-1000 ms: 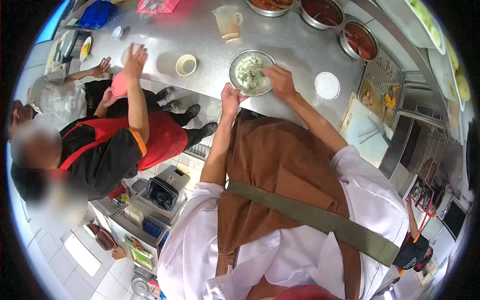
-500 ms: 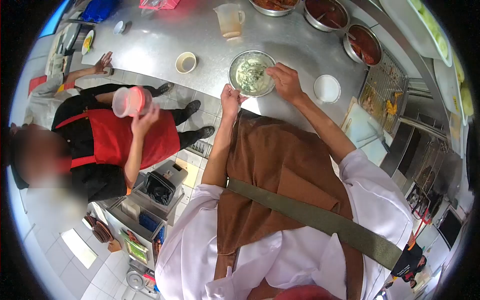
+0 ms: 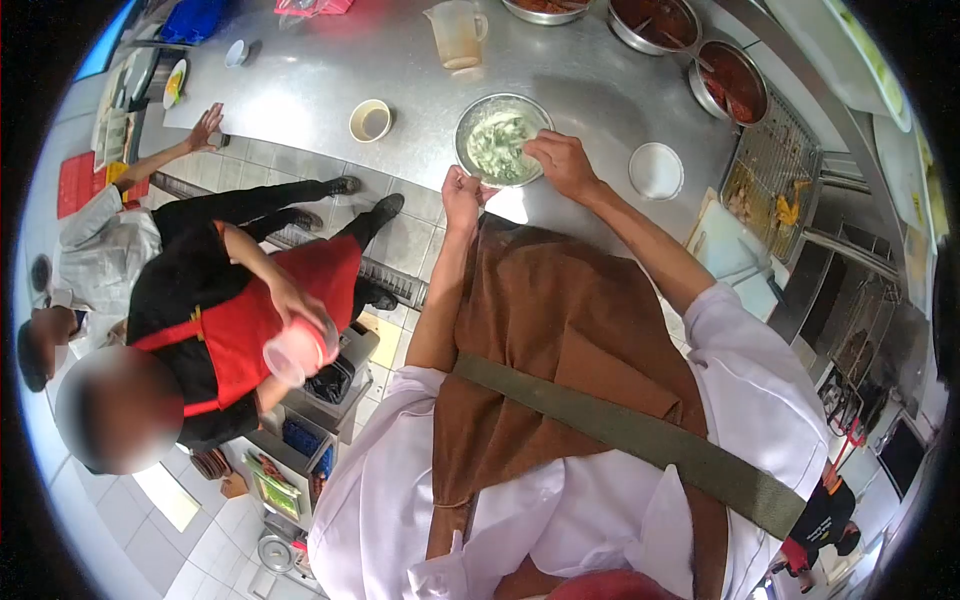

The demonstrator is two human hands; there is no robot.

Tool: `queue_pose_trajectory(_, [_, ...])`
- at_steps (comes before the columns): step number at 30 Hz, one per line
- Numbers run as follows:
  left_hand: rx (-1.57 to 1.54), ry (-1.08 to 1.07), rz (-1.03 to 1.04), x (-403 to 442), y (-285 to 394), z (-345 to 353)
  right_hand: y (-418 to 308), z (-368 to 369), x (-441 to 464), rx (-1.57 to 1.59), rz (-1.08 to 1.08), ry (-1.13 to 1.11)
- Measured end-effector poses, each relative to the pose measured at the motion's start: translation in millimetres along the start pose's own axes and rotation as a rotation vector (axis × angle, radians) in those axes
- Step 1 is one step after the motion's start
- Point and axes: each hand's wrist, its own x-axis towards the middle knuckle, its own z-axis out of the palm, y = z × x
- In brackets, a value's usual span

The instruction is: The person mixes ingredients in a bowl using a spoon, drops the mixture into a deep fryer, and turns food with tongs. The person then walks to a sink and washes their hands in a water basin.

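A round metal bowl (image 3: 468,108) stands at the front edge of the steel table, holding a pale, creamy mixture (image 3: 497,138) flecked with chopped green leaves. At its lower left rim, my left hand (image 3: 463,197) is closed, gripping the bowl. My right hand (image 3: 565,165) is over the bowl's right rim, its fingers pinched together. Whatever it holds is hidden by the fingers and the mixture. To the right is a white round bowl (image 3: 656,171); to the left, a small cream-coloured cup (image 3: 371,121).
A plastic measuring jug (image 3: 458,36) stands behind the bowl. Metal bowls of red sauce, one of them here (image 3: 728,84), line the back right near a wire rack (image 3: 765,185). On the left, a co-worker in a red apron (image 3: 310,265) carries plastic tubs (image 3: 297,352); another person stands beyond.
The green leaves are more blended into the pale mixture, and my right hand has shifted slightly left and down. The co-worker in the red apron has moved closer, the tubs now lower.
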Motion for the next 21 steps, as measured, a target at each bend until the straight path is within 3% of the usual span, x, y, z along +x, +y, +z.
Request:
queue_pose_trajectory(1, [0.004,-0.001,0.005,1,-3,-3,-2,-5,1,0.002,0.004,-0.057])
queue_pose_trajectory(5, [-0.019,0.017,-0.012,1,-8,-4,-1,-24,16,-0.118,0.028,0.145])
queue_pose_trajectory(8, [-0.030,0.022,-0.015,1,-8,-3,-3,-16,20,-0.028,0.102,0.168])
queue_pose_trajectory(11, [-0.066,0.045,-0.037,-5,3,6,3,-2,8,-0.034,-0.037,0.014])
queue_pose_trajectory(17, [-0.041,0.016,-0.015,1,-9,-2,11,-15,24,-0.145,0.096,0.360])
queue_pose_trajectory(21, [-0.041,-0.011,0.016,5,-19,-10,8,3,24,-0.073,0.146,0.315])
